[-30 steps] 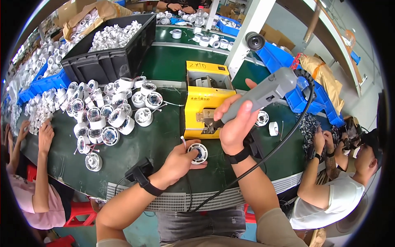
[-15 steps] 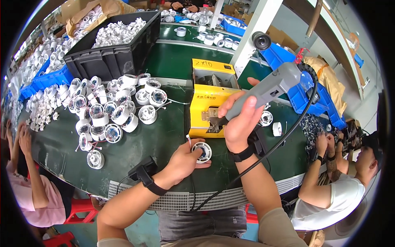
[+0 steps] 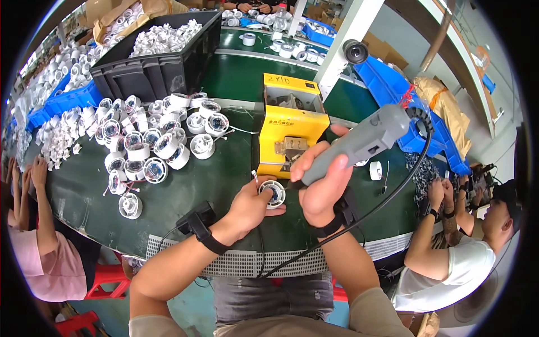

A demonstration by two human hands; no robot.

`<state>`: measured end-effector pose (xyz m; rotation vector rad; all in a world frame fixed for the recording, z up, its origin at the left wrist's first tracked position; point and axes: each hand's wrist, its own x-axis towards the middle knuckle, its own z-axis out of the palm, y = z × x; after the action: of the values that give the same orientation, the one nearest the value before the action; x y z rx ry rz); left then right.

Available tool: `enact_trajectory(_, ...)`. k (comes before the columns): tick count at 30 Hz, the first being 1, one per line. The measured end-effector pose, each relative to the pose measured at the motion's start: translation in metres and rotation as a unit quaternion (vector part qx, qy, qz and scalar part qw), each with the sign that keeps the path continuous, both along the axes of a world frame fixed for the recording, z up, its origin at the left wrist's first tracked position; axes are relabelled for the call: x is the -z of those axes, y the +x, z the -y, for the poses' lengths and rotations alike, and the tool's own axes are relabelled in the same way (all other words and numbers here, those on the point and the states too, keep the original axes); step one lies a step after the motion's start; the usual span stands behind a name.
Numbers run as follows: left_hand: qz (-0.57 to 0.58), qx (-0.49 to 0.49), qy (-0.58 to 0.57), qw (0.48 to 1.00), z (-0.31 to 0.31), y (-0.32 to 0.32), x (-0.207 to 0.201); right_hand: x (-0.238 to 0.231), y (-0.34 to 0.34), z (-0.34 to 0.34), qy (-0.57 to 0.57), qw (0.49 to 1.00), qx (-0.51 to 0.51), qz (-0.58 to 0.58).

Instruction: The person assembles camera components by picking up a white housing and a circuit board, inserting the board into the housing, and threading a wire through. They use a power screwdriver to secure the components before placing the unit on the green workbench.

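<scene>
Left hand (image 3: 251,203) pinches white round housing (image 3: 273,194) (on green table); right hand (image 3: 323,185) grips screwdriver (image 3: 365,140) above.

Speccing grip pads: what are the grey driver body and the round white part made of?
Grey driver: likely moulded plastic, matte, no glare, soft edges. Round white part: looks like glossy injection-moulded plastic, uniform white with ribbed rim; its centre insert is too small to tell.

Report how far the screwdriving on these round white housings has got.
Looks done: hard to tell; a cluster of round white plastic housings lies on the green belt. In hand: the left hand steadies one white round housing while the right hand holds the grey corded electric screwdriver over it. Left: the black crate heaped with white parts.
</scene>
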<state>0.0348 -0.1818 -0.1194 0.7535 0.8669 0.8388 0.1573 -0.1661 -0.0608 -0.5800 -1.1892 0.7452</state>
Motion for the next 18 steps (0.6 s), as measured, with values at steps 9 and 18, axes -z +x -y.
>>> enact_trajectory(9,0.001,-0.001,0.032,0.999,0.002,-0.001,-0.002,0.015,-0.008,0.006,-0.033,0.999,-0.027,0.022)
enact_trajectory(18,-0.019,-0.006,0.042,0.999,0.005,0.001,-0.015,0.023,-0.009,0.006,-0.013,0.998,-0.046,0.038)
